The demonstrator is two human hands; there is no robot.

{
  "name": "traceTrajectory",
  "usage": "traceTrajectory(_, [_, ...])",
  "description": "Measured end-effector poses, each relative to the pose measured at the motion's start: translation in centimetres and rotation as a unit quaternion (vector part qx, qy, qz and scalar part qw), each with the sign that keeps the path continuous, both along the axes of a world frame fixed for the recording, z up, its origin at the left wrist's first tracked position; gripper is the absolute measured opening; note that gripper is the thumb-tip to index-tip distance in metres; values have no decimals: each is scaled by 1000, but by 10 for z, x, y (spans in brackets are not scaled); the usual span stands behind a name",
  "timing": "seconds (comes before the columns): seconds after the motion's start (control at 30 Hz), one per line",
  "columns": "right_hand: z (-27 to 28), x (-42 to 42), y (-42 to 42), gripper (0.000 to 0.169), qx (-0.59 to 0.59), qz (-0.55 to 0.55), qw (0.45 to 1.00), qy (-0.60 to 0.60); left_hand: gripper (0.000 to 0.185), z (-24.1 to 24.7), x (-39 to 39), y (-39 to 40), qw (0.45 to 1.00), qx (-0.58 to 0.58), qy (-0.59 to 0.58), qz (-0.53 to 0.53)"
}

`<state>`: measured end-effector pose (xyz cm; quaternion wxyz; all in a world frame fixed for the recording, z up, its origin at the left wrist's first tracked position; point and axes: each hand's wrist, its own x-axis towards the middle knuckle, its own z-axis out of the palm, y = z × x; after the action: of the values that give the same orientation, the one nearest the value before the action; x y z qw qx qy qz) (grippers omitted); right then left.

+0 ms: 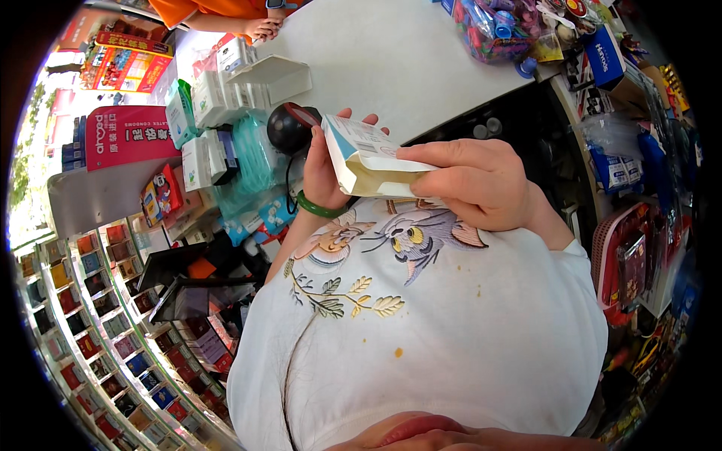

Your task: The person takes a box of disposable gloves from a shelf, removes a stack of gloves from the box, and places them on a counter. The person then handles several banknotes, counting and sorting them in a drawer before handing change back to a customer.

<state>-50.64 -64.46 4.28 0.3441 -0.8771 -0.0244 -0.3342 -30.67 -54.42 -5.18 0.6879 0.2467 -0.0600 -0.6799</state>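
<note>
A small white and blue cardboard box [366, 147] is held up before my chest, its near end open and showing a pale inside. My left hand [326, 169], with a green bangle [320, 206] on the wrist, supports the box from behind and from its left side. Fingertips of that hand show past the box's far edge. My right hand [479, 180] pinches the flap at the box's open end between thumb and fingers. Just left of the box stands a black and red rounded device [290, 128], partly hidden by the box and hand.
A white counter [383, 62] lies beyond my hands. Stacked white boxes [225, 96] and a teal plastic-wrapped pack [254, 152] stand at left. A tub of colourful small goods [499, 28] is at upper right. Another person's hands [264, 29] rest at the counter's far edge. Shelves of small packs [107, 304] curve along the lower left.
</note>
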Motion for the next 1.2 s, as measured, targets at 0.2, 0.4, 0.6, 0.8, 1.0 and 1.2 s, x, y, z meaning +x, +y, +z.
traceTrajectory(0.2, [-4,6,4,16,13,4,999,-43,47,1,-2,3,997,-38,68,10])
traceTrajectory(0.4, [-2,10,0,13,9,20,999,-44,45,-4,-1,5,995,-38,86,21])
traceTrajectory(0.6, [0,10,0,14,14,-40,999,3,45,-3,3,8,998,-32,13,61])
traceTrajectory(0.8, [11,5,-2,20,-7,-80,994,78,43,-7,7,9,992,-50,-20,111])
traceTrajectory(1.0, [17,5,-2,21,-39,-106,982,150,43,-13,12,11,992,-76,-26,93])
traceTrajectory(1.2, [9,5,-4,19,-13,-144,968,207,39,-17,14,13,990,-63,-63,109])
